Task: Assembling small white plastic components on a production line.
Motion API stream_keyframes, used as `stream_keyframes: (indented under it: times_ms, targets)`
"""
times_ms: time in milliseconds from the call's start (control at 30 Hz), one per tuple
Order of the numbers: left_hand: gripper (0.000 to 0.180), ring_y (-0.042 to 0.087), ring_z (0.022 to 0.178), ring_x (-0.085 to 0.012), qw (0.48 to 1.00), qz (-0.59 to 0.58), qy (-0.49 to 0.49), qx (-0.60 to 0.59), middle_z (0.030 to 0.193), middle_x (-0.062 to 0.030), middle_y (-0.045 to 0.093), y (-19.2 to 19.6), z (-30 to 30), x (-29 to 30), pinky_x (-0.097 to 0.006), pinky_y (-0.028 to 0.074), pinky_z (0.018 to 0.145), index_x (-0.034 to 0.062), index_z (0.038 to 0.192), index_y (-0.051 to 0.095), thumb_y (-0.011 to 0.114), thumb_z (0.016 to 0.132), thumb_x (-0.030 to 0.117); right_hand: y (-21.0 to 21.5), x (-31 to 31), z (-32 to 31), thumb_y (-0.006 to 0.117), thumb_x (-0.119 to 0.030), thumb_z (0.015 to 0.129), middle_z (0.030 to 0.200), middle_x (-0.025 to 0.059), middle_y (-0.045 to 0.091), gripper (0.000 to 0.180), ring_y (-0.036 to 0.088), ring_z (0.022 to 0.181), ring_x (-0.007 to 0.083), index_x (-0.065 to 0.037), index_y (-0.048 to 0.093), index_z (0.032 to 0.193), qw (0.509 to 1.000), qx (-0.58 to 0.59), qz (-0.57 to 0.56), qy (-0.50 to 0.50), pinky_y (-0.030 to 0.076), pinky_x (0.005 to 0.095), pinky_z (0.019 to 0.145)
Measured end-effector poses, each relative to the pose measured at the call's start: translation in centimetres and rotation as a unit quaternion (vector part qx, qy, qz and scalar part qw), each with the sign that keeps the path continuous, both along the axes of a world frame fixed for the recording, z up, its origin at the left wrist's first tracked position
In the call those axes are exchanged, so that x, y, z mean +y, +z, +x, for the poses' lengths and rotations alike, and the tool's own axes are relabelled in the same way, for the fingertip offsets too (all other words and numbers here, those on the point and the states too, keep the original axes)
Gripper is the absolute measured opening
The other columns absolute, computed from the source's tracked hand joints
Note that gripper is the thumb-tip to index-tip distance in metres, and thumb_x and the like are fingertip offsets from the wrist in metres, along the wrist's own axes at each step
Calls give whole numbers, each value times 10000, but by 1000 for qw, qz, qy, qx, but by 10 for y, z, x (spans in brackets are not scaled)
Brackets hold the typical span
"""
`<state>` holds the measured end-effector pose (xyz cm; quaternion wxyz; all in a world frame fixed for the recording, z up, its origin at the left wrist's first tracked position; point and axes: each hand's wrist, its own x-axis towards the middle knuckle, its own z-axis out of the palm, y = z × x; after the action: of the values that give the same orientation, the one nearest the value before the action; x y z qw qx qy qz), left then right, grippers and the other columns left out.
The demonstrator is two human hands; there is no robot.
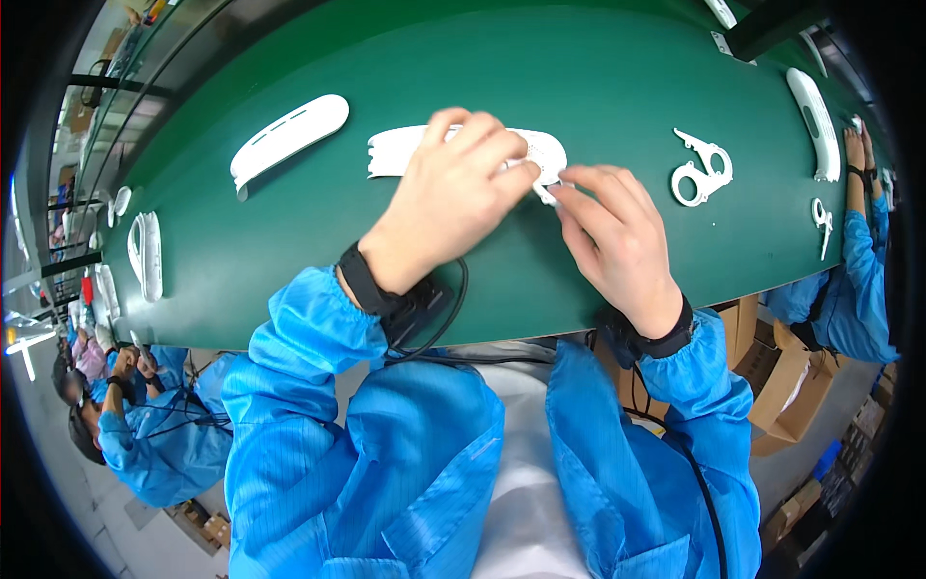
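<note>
In front of me a long white plastic shell (387, 154) lies on the green table, its rounded end to the right. My left hand (461, 181) is closed over the middle of this shell, fingers curled and thumb pointing right, and hides much of it. At the shell's rounded end sticks out a small white plastic piece (544, 194). My right hand (617, 232) pinches this piece between thumb and fingers, whose tips partly cover it. Whether the piece is joined to the shell I cannot tell.
Another white shell (291, 138) lies to the left, and a white two-ring plastic part (702, 172) to the right. More white shells (816, 125) lie towards the table's ends. Co-workers in blue (174, 425) sit at both sides. An open cardboard box (786, 391) stands below right.
</note>
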<state>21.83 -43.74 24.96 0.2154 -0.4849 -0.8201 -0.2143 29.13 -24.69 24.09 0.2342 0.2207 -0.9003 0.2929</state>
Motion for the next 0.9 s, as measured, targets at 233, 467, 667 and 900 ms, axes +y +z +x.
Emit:
stream_keyframes:
  times_ms: [233,467,667,900]
  targets:
    - [217,588,867,-201,998,-30,50,0,904,3,639,-24,-23,-8,-388,435,843,156,877,731,747,664,111,-25,-29,-10,663,-16,710,1087,106,662,251,604,1005,254,-22,633,959,994,-32,60,-90,450,386,829]
    - [156,585,864,-193,994,-47,78,-65,901,14,646,-19,-26,-5,-378,434,845,164,869,748,751,714,154,-27,-30,-9,617,-31,766,1099,90,667,219,592,1046,235,-49,599,983,983,-73,66,-152,371,410,849]
    - [240,589,890,-218,988,-58,22,-145,978,-28,626,-12,-32,-5,-373,438,850,136,939,716,765,726,234,-15,-46,-6,585,-5,772,1009,82,681,275,572,1077,204,-3,607,1046,963,-144,100,-206,338,463,859]
    - [264,589,961,-259,991,-36,19,-127,1007,-50,613,-15,-32,-15,-387,439,873,121,953,691,759,736,255,-9,-53,-9,585,-32,776,973,75,682,269,569,1067,200,12,610,1040,958,-148,140,-203,345,482,859]
